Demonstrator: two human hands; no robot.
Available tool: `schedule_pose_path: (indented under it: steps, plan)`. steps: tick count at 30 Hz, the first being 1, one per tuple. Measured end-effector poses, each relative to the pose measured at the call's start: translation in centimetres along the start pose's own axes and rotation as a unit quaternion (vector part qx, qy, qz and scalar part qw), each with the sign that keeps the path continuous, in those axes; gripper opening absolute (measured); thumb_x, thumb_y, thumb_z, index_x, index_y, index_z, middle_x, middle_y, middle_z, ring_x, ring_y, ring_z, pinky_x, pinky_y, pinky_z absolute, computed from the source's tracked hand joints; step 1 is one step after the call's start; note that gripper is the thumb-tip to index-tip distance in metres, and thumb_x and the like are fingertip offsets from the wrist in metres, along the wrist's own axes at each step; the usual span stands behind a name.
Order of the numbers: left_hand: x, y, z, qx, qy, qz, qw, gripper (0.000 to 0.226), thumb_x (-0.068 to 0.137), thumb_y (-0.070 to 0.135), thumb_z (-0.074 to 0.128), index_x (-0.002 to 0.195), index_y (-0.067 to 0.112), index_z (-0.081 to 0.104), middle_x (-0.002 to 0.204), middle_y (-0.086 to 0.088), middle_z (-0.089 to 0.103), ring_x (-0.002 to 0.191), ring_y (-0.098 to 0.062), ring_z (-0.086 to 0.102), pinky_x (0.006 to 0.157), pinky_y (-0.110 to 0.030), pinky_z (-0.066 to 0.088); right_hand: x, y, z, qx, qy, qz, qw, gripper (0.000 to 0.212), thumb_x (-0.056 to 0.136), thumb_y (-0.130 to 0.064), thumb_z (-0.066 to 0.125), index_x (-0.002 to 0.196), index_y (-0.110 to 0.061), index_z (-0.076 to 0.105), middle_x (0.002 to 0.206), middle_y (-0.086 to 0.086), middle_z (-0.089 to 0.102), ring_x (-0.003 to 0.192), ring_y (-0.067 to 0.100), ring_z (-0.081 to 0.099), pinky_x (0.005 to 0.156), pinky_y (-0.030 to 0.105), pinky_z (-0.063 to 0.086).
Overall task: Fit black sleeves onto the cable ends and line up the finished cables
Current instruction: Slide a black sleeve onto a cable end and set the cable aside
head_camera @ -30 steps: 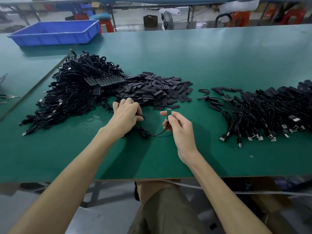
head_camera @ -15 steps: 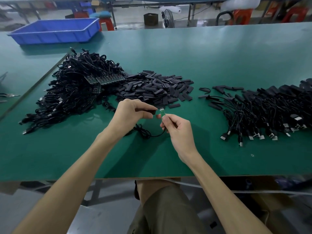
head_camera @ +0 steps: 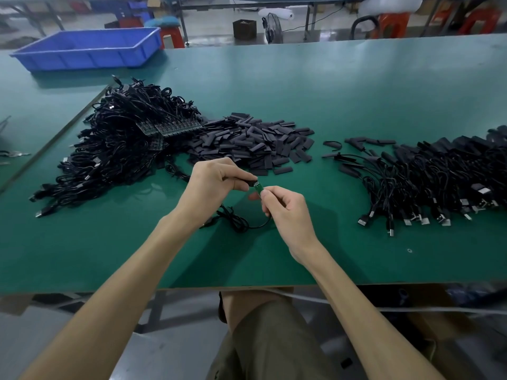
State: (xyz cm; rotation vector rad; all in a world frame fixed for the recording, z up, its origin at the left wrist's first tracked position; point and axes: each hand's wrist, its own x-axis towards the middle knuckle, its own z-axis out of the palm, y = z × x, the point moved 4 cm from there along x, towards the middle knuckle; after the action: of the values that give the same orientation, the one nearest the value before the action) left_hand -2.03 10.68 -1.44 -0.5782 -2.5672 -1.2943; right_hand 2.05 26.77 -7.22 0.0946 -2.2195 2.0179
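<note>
Close to the middle of the near edge of the green table (head_camera: 329,86), the left hand (head_camera: 216,182) is pinching a short black sleeve (head_camera: 250,183) between curled thumb and forefinger, with the other fingers folded in. The right hand (head_camera: 288,212) is gripping the cable end (head_camera: 258,187), a small green circuit board with a row of silvery contacts (only its tip is showing past the fingertips). It is holding the board right at the sleeve's mouth; whether the board is already inside, I cannot tell. The thin black cable (head_camera: 247,224) is trailing from under the right hand and lying in a loose curl between the wrists. Behind the hands, a heap of flat matte sleeves (head_camera: 255,141) is lying beside a tangled pile of unsleeved cables (head_camera: 118,149) toward the left edge. Toward the right edge, finished cables (head_camera: 439,182) are lying side by side, metal plugs pointing at the near edge. A blue bin (head_camera: 90,48) is sitting at the far left corner.
</note>
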Motion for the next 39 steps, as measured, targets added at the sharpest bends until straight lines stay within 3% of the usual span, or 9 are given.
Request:
schedule_pose_path:
  steps: [7,11,14,16,22,25,30,39]
  plan:
    - [-0.2,0.6,-0.3,0.019,-0.021,0.046,0.999,0.025,0.08,-0.011,0.075,0.096,0.007,0.082,0.088,-0.007,0.07,0.077,-0.005,0.066,0.08,-0.015,0.054,0.0,0.1,0.1,-0.024,-0.034,-0.003,0.999,0.028,0.105,-0.022,0.053,0.092,-0.017,0.077,0.063,-0.004,0.047,0.062,0.02,0.039,0.058,0.033,0.032]
    - [0.0,1.1,-0.9,0.057,-0.073,0.103,0.99,0.028,0.084,-0.018,0.068,0.097,0.004,0.081,0.092,-0.009,0.068,0.076,-0.012,0.068,0.079,-0.015,0.055,-0.1,-0.1,0.3,-0.035,-0.067,-0.009,0.997,0.028,0.106,-0.024,0.053,0.095,-0.021,0.079,0.07,0.002,0.052,0.067,0.022,0.042,0.063,0.033,0.034]
    - [-0.2,1.9,-0.7,0.076,-0.117,0.146,0.979,0.03,0.084,-0.023,0.066,0.097,0.0,0.08,0.09,-0.011,0.068,0.075,-0.017,0.07,0.076,-0.019,0.058,0.0,0.0,0.4,-0.04,-0.08,-0.006,0.996,0.026,0.107,-0.021,0.054,0.099,-0.019,0.079,0.072,-0.016,0.064,0.068,0.003,0.053,0.07,0.022,0.041]
    - [-0.4,2.2,-0.6,0.081,-0.137,0.156,0.975,0.031,0.084,-0.024,0.065,0.098,-0.001,0.08,0.09,-0.012,0.068,0.075,-0.02,0.071,0.077,-0.025,0.06,0.0,0.1,0.3,-0.043,-0.067,-0.006,0.997,0.022,0.105,-0.023,0.058,0.101,-0.014,0.078,0.073,-0.017,0.066,0.069,-0.002,0.055,0.072,0.018,0.044]
    - [-0.6,2.1,-0.3,0.13,-0.159,0.132,0.97,0.025,0.09,-0.012,0.065,0.105,0.003,0.079,0.092,-0.012,0.065,0.077,-0.023,0.07,0.078,-0.042,0.06,0.1,0.2,0.1,-0.009,-0.016,0.008,1.0,0.022,0.096,-0.023,0.072,0.114,-0.012,0.07,0.08,0.0,0.076,0.071,0.009,0.069,0.073,0.027,0.057]
    - [-0.6,2.2,0.3,0.126,-0.167,0.123,0.97,0.023,0.09,-0.009,0.067,0.105,0.002,0.079,0.092,-0.013,0.065,0.079,-0.024,0.068,0.08,-0.04,0.058,0.1,0.3,-0.1,0.007,-0.006,0.024,1.0,0.034,0.095,-0.021,0.073,0.124,-0.015,0.056,0.08,0.002,0.077,0.072,0.015,0.072,0.078,0.03,0.058]
    - [-0.8,2.3,0.7,0.101,-0.175,0.112,0.973,0.022,0.087,-0.012,0.07,0.101,0.002,0.08,0.093,-0.013,0.067,0.079,-0.021,0.066,0.081,-0.03,0.058,0.1,0.4,-0.3,0.021,-0.012,0.029,0.999,0.032,0.095,-0.02,0.074,0.12,-0.016,0.055,0.08,0.003,0.077,0.068,0.014,0.07,0.077,0.032,0.058]
    - [-1.2,1.7,0.9,0.136,-0.192,0.105,0.966,0.02,0.091,-0.006,0.068,0.107,0.001,0.078,0.097,-0.016,0.067,0.086,-0.027,0.065,0.084,-0.041,0.056,0.0,0.5,-0.2,0.0,-0.018,0.026,1.0,0.029,0.094,-0.027,0.074,0.116,-0.015,0.06,0.076,0.003,0.076,0.065,0.013,0.068,0.074,0.032,0.057]
